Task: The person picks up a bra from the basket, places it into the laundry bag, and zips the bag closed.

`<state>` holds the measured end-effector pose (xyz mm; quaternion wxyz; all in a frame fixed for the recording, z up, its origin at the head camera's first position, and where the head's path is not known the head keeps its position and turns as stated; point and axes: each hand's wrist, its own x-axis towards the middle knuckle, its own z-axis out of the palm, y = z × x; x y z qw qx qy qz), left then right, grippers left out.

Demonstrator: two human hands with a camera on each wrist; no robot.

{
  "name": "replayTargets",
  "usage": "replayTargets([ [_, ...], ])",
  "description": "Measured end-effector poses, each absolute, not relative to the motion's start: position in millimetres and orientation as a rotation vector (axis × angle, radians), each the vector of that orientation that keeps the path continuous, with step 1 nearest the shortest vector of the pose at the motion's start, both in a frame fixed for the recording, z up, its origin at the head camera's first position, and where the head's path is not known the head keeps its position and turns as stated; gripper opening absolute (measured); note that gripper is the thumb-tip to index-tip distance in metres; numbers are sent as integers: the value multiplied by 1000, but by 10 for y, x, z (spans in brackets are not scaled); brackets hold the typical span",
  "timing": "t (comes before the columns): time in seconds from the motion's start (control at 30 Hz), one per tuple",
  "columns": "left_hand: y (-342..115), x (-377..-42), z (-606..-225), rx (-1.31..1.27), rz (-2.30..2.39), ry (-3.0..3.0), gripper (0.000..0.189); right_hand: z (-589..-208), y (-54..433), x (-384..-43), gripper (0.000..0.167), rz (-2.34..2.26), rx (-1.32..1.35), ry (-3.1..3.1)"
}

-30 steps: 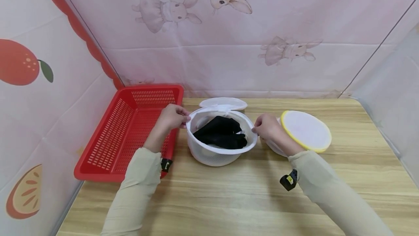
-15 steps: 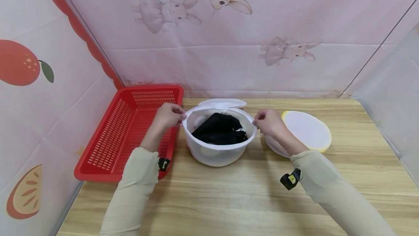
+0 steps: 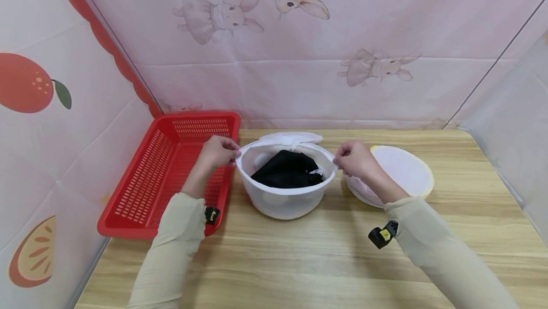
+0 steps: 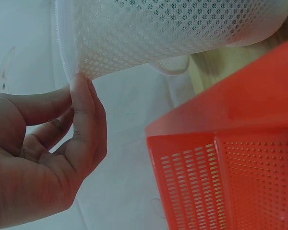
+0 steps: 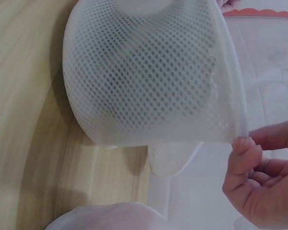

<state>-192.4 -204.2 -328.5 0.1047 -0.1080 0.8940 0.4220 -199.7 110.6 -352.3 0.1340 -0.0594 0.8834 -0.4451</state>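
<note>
A round white mesh laundry bag (image 3: pixel 284 205) stands on the table between my hands, its zip lid (image 3: pixel 291 137) folded back behind it. Crumpled inside is a black cloth item (image 3: pixel 284 171) with a small white label; its exact kind cannot be told. My left hand (image 3: pixel 217 151) pinches the bag's left rim between thumb and fingers, as the left wrist view also shows up close at the zip edge. On the opposite side, my right hand (image 3: pixel 355 158) pinches the right rim. The opening is stretched sideways into an oval.
A red plastic basket (image 3: pixel 128 231) lies at the left, close to my left forearm. Beside my right hand sits another white mesh bag (image 3: pixel 404 168) with yellow edging. Printed cloth walls (image 3: pixel 274 85) border the wooden table (image 3: pixel 299 266).
Both hands have moved slightly apart, the left one leftward and the right one rightward. The bag's rim has been drawn wider, and its front edge sits a little higher.
</note>
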Motion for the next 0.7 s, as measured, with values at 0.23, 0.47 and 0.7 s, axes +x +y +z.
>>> replayTargets([
  [0.23,-2008,-1938,-3311,-341,1229,2618,17,-3588,1123,-1977,7,-1239,-254,2513],
  [0.47,-2001,-1956,-3316,-343,1232,2610,16,-3568,1136,-1976,6,-1224,-280,2415],
  [0.7,-2014,-1980,-3330,-339,1220,2613,17,-3543,1153,-1957,9,-1236,-405,2313],
])
